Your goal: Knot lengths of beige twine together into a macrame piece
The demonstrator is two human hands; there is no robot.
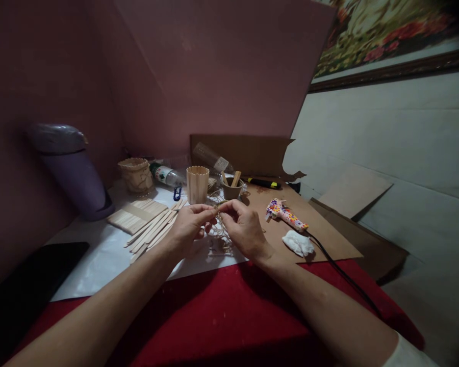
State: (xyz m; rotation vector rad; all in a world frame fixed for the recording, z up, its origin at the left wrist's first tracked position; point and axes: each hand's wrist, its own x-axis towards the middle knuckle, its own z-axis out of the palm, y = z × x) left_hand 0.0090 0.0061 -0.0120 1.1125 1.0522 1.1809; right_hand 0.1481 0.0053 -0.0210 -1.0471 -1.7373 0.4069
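Left hand (pixel 189 224) and right hand (pixel 243 227) meet mid-worktop, fingertips pinched shut together on a thin pale twine strand (pixel 217 210), near flat wooden craft sticks (pixel 149 227).

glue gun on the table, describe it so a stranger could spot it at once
Start at the brown cardboard sheet right of the right hand. The glue gun lies on it beside a white wad. Only it has bright multicoloured spots and a black cord.

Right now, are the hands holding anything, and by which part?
Both hands pinch a thin piece of twine between them: left hand and right hand each grip it at the fingertips, above the white sheet. Its ends are too small to tell.
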